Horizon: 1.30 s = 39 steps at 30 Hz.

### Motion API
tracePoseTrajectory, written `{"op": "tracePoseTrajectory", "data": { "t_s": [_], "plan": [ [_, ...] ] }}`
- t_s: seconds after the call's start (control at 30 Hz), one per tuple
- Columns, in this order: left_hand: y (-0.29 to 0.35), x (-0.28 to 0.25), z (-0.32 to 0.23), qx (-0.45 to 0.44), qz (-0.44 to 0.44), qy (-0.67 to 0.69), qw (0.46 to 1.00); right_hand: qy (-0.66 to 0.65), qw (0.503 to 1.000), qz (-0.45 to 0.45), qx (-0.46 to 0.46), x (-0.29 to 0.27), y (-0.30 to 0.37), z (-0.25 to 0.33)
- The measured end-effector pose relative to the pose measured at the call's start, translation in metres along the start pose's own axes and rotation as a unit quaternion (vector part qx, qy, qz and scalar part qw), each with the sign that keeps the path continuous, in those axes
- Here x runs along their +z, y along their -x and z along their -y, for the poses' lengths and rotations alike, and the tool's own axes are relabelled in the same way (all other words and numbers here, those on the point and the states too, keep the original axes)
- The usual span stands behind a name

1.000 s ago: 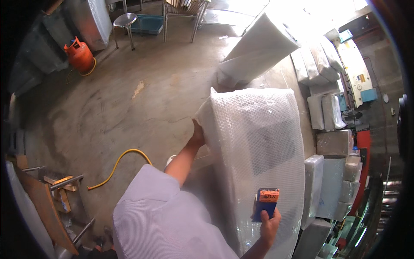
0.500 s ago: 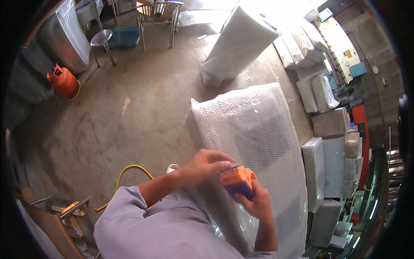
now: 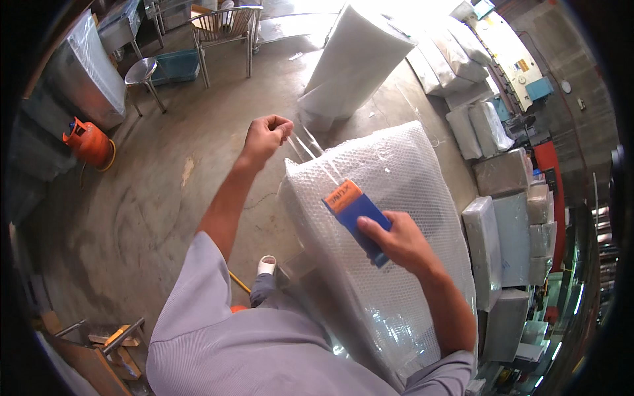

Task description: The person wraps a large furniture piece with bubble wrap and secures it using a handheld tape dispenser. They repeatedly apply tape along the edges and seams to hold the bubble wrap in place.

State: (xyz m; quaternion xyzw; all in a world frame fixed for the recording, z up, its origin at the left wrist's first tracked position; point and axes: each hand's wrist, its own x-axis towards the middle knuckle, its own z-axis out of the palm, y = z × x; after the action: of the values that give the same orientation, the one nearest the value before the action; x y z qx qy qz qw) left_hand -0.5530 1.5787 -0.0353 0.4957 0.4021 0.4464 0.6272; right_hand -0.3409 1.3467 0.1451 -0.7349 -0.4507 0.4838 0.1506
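My right hand (image 3: 404, 241) is closed round an orange and blue tape dispenser (image 3: 355, 210), held above the bubble-wrapped block (image 3: 411, 173). From its orange end a strip of clear tape (image 3: 335, 170) stretches away, up and to the left. The free end is pinched in the fingertips of my left hand (image 3: 265, 141), raised beyond the block's far left corner. The long block beneath is covered in clear bubble wrap; what is inside cannot be made out.
A tall white roll (image 3: 353, 63) stands beyond the block. Wrapped packages (image 3: 482, 228) line the right side. On the left are an orange gas cylinder (image 3: 90, 145), a metal stool (image 3: 141, 71) and a metal chair (image 3: 228, 30). A yellow hose (image 3: 239, 282) lies near my foot.
My left hand has moved from beside the dispenser up and away to the left, drawing out clear tape. The dispenser has turned and moved slightly farther from me.
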Motion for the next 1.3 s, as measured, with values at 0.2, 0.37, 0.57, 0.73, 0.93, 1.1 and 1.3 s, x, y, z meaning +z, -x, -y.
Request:
{"op": "tracePoseTrajectory", "data": {
  "t_s": [0.2,0.37,0.57,0.73,0.93,1.1,1.3],
  "plan": [
    [-0.046,-0.026,0.081,-0.125,0.009,-0.016,0.992,0.055,0.998,-0.012,0.012,0.011,-0.048,0.032],
    [-0.05,-0.026,0.144,-0.218,0.1,-0.062,0.969,0.0,0.999,0.041,0.018,0.015,-0.069,0.02],
    [-0.026,-0.001,0.201,-0.364,0.247,0.178,0.88,-0.009,0.995,0.062,0.075,0.017,-0.082,-0.001],
    [-0.002,0.007,0.159,-0.177,0.083,0.01,0.981,0.035,0.991,0.045,0.125,0.01,-0.09,0.007],
    [0.084,0.015,0.064,0.257,0.023,-0.161,0.953,0.041,0.983,0.1,0.147,0.012,-0.104,0.015],
    [0.112,0.03,0.051,0.352,0.125,-0.28,0.884,0.11,0.989,0.082,0.051,0.016,-0.103,0.019],
    [0.104,0.021,0.062,0.376,0.152,-0.372,0.835,0.121,0.977,0.119,0.13,-0.004,-0.047,-0.033]
  ]
}}
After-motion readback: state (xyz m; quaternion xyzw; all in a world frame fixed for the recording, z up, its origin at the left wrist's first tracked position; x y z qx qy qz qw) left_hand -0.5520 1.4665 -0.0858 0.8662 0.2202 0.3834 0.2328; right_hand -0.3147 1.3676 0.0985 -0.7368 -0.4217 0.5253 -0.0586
